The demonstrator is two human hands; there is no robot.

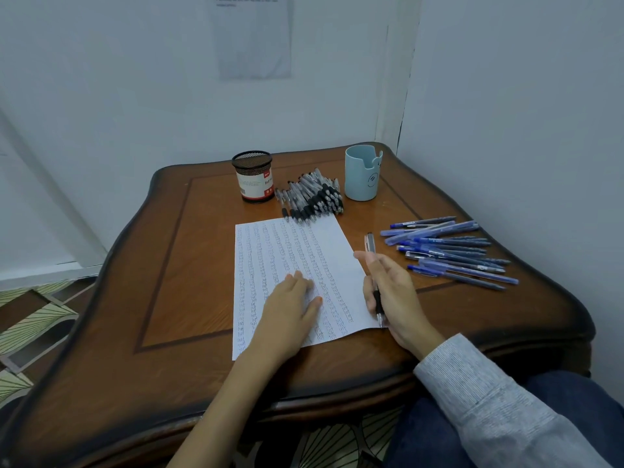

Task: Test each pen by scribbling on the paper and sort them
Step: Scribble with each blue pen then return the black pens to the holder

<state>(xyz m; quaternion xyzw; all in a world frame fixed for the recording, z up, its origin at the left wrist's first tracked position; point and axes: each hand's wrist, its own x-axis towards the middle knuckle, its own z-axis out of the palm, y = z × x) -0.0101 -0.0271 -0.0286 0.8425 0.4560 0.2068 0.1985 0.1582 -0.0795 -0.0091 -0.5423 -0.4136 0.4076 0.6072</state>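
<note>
The right grip [391, 288] pinches a pen [370, 244], tip at the near right corner of the paper [270, 244], axis pointing away; the left grip [290, 302], spread flat, pins the paper

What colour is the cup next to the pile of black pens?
Light blue. The cup shows best in the head view.

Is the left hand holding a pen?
No, the left hand lies flat on the paper; the right hand holds the pen.
</note>
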